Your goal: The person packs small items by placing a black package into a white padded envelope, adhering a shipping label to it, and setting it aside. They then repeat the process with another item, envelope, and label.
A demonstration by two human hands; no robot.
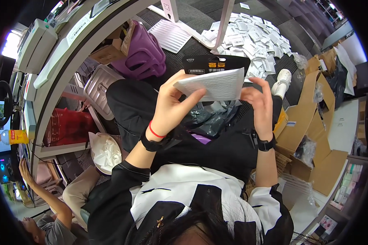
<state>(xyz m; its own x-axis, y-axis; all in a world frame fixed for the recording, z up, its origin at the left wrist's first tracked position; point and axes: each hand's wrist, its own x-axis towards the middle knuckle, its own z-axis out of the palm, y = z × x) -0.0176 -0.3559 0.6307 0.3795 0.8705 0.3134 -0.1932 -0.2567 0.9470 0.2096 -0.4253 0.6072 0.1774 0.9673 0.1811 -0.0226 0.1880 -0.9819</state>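
My left hand [172,100] is closed on a white padded envelope [216,85], with the thumb across its near face. Behind the envelope, a flat black package [233,62] with a hang hole and orange and white print sticks up past its upper edge. How the two are joined, or whether one is partly inside the other, is hidden. At the envelope's right end is my right hand [259,102], its fingers apart and bent, the lower ones close to the edge. Below the envelope, a dark plastic bag [212,118] lies between my legs.
White envelopes [249,41] are heaped on the floor ahead. Cardboard boxes [310,122] stand at the right. To the left are a purple stool [141,53], a red bin [69,126], a basket of white scraps [105,153] and a curved desk edge [65,61]. Another person [55,212] sits at lower left.
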